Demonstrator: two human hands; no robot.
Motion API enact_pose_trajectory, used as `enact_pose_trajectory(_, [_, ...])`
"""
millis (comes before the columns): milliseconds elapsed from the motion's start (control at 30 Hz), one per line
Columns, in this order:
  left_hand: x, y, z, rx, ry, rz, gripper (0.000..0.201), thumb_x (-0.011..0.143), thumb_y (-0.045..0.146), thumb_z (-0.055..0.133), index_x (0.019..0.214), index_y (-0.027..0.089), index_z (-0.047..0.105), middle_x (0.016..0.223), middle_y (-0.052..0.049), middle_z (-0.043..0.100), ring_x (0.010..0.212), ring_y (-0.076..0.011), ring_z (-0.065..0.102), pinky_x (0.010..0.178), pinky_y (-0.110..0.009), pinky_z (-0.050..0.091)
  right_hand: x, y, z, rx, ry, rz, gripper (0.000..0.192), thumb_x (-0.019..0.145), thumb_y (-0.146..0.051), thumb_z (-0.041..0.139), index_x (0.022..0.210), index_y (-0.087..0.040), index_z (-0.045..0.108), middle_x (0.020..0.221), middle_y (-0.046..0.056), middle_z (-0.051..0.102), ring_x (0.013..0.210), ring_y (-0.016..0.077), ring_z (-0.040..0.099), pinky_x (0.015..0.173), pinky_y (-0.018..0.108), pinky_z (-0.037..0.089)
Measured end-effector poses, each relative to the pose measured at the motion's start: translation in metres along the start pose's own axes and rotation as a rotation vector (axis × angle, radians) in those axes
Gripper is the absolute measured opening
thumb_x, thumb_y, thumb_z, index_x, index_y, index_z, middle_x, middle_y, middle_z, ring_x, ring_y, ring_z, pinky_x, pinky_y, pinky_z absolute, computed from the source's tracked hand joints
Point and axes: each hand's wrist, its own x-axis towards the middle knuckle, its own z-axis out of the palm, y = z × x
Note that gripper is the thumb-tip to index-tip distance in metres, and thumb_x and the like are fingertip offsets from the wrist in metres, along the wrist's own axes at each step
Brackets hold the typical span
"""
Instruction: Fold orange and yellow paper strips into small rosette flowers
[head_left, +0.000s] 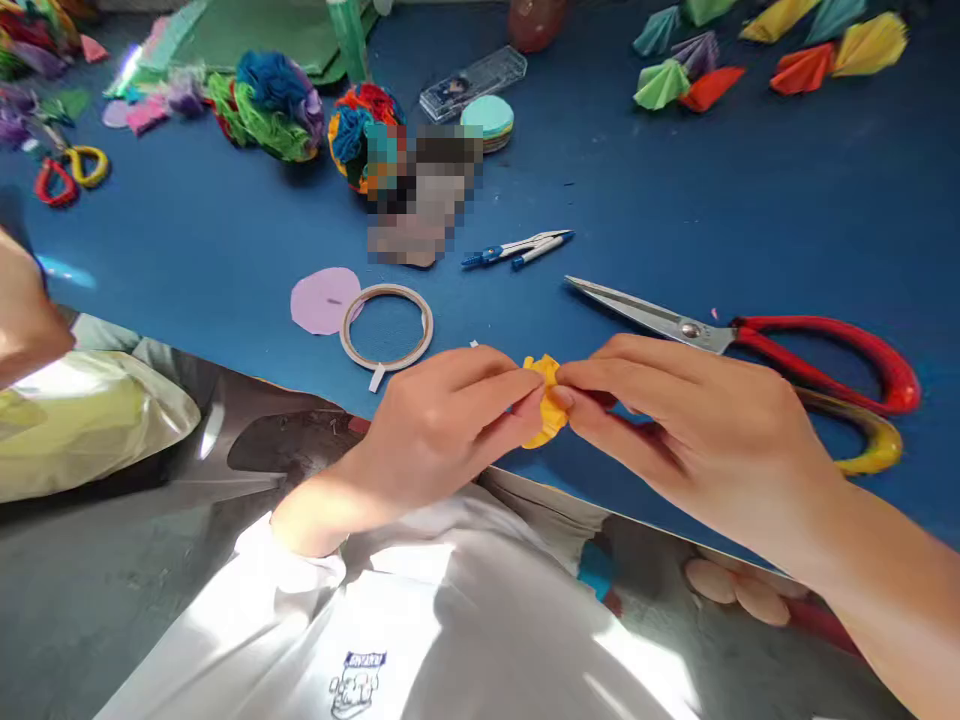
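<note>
A small ruffled yellow piece of crepe paper (550,420) is pinched between both hands, just above the table's front edge. My left hand (442,420) grips its left side with thumb and forefinger. From the right, the thumb and forefinger of my right hand (690,410) close on the other side. Behind my right hand lie large scissors (652,312) with red and yellow handles, blades pointing left and partly parted. A roll of double-sided tape (387,362) rests left of my hands, its white end sticking out. It overlaps a pale purple paper disc (322,302).
A compass (517,248) lies mid-table, beside a blurred phone-like object (420,215). Farther back are crepe-paper balls (277,105), a stack of round papers (487,118), a clear case (474,84) and folded paper pieces (664,86). Another person's hand (30,310) is at left.
</note>
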Motion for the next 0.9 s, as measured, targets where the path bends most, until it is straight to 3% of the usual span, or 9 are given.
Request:
enact_pose_trajectory(233, [0.0, 0.0, -0.001, 0.034, 0.003, 0.016, 0.007, 0.086, 0.014, 0.061, 0.08, 0.016, 0.061, 0.074, 0.0, 0.065, 0.065, -0.0067, 0.057, 0.061, -0.018, 0.049, -0.001, -0.002, -0.001, 0.063, -0.026, 0.082, 0.009, 0.092, -0.019, 0.056, 0.092, -0.013, 0.062, 0.073, 0.002, 0.061, 0.062, 0.0112, 0.053, 0.054, 0.023, 0.042])
enact_pose_trajectory(433, [0.001, 0.001, -0.003, -0.181, -0.073, -0.154, 0.004, 0.087, 0.015, 0.06, 0.085, 0.014, 0.063, 0.079, -0.001, 0.065, 0.068, -0.006, 0.057, 0.061, -0.015, 0.053, 0.001, 0.003, -0.002, 0.142, -0.062, 0.148, 0.012, 0.092, -0.019, 0.054, 0.09, -0.014, 0.065, 0.072, 0.001, 0.062, 0.061, 0.0108, 0.053, 0.055, 0.023, 0.041])
enact_pose_trajectory(533, [0.001, -0.001, -0.004, -0.176, 0.011, -0.235, 0.006, 0.086, 0.014, 0.06, 0.082, 0.015, 0.064, 0.076, 0.001, 0.065, 0.069, -0.0057, 0.058, 0.056, -0.011, 0.052, 0.002, 0.003, -0.003, 0.168, -0.059, 0.179, 0.012, 0.092, -0.018, 0.055, 0.089, -0.014, 0.065, 0.074, 0.001, 0.063, 0.063, 0.0102, 0.055, 0.056, 0.022, 0.042])
enact_pose_trajectory(667, [0.0, -0.014, -0.004, 0.038, 0.202, -0.341, 0.012, 0.087, 0.014, 0.056, 0.084, 0.015, 0.068, 0.078, 0.0, 0.067, 0.064, -0.0046, 0.059, 0.048, -0.009, 0.047, 0.004, 0.002, -0.004, 0.193, -0.056, 0.217, 0.01, 0.09, -0.017, 0.056, 0.086, -0.015, 0.065, 0.074, -0.001, 0.064, 0.063, 0.0088, 0.057, 0.056, 0.021, 0.042])
enact_pose_trajectory(767, [0.001, -0.021, -0.005, 0.116, 0.186, -0.372, 0.009, 0.085, 0.015, 0.06, 0.081, 0.015, 0.068, 0.072, 0.001, 0.066, 0.063, -0.0047, 0.059, 0.046, -0.009, 0.045, 0.005, 0.002, -0.004, 0.197, -0.057, 0.22, 0.01, 0.09, -0.017, 0.056, 0.086, -0.015, 0.065, 0.074, -0.001, 0.064, 0.063, 0.0082, 0.056, 0.056, 0.02, 0.042])
enact_pose_trajectory(900, [0.001, -0.018, -0.006, 0.03, 0.137, -0.433, 0.013, 0.079, 0.02, 0.068, 0.069, 0.016, 0.062, 0.065, 0.003, 0.06, 0.059, -0.0052, 0.057, 0.047, -0.011, 0.047, 0.004, 0.002, -0.004, 0.203, -0.05, 0.223, 0.011, 0.09, -0.017, 0.056, 0.086, -0.016, 0.065, 0.072, -0.001, 0.063, 0.061, 0.0083, 0.055, 0.055, 0.02, 0.041])
